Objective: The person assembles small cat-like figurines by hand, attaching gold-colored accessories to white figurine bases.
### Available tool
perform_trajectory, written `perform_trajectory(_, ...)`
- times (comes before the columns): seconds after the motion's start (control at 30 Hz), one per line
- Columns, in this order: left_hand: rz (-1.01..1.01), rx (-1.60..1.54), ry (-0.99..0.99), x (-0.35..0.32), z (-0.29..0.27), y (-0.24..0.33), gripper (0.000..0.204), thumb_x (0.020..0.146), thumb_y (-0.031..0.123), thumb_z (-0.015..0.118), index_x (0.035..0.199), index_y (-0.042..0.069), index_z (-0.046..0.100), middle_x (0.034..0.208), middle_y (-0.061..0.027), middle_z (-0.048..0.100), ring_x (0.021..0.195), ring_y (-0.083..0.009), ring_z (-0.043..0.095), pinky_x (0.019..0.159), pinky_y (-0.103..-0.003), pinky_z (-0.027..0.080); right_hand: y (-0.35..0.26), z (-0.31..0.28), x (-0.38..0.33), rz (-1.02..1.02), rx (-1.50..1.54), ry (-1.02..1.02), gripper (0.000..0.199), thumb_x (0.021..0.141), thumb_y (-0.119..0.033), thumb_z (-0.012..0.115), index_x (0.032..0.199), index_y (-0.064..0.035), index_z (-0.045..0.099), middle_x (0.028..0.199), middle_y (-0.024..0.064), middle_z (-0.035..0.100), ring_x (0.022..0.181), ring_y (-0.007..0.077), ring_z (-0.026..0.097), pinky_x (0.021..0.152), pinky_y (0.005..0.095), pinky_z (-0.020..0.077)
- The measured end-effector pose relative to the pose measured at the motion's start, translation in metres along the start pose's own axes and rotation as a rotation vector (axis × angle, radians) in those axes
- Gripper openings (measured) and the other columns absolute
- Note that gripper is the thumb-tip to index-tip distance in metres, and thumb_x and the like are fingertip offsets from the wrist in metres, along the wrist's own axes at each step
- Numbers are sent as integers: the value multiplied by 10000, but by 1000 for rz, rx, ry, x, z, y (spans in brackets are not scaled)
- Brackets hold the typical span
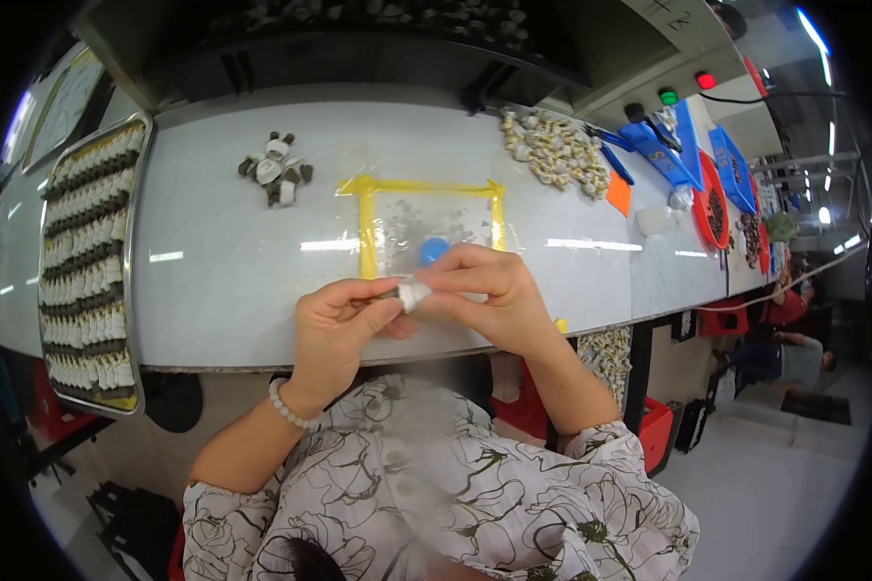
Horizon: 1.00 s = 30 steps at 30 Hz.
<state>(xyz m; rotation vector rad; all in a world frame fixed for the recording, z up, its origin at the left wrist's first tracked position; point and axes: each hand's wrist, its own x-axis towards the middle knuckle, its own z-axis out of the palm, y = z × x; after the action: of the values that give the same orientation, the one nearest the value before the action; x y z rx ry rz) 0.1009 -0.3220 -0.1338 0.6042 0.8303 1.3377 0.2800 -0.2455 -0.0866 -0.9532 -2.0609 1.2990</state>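
Note:
Close to the table's front edge, my left hand (pixel 334 320) and my right hand (pixel 494 295) meet around a small white piece with a dark grey end (pixel 413 292). The left fingers pinch its dark end, while the right fingertips close on the white part; the fingers partly hide it. Just beyond them lies a round blue cap (pixel 434 251) on a clear sheet (pixel 397 215) smudged with grey and bordered by yellow tape (pixel 367 228). Farther left, several similar white pieces with dark ends (pixel 276 170) lie in a loose cluster.
A metal tray (pixel 137 242) at far left holds rows of white-and-dark pieces. At back right are a heap of cream pieces (pixel 552 150), blue-handled pliers (pixel 614 160), an orange card (pixel 618 195), blue bins (pixel 670 155) and a red basin (pixel 712 203). Another person (pixel 794 360) is far right.

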Motion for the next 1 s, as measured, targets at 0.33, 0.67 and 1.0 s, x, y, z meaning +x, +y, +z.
perform_trajectory(0.33, 458, 915, 106, -21, -33, 30, 213, 766, -73, 650, 975, -46, 618, 924, -141, 656, 801, -238, 633, 717, -290, 514, 33, -72, -8, 52, -383, 473, 112, 789, -39, 666, 894, -1, 674, 883, 92, 642, 738, 159, 608, 652, 267, 488)
perform_trajectory(0.67, 733, 1519, 297, -13, -49, 68, 341, 680, 14, 726, 998, -10, 605, 1048, -161, 581, 952, -297, 552, 804, -362, 466, 93, -145, -13, 298, -645, 632, 265, 752, -48, 689, 993, -25, 582, 838, 64, 603, 700, 165, 564, 631, 288, 464)
perform_trajectory(1.0, 496, 1716, 193, 54, -48, 79, 289, 742, 40, 669, 1017, 11, 583, 948, -148, 541, 841, -324, 555, 727, -374, 469, 36, -43, -17, 149, -453, 361, 280, 702, -133, 762, 919, -19, 627, 706, 48, 557, 612, 138, 520, 568, 260, 450)
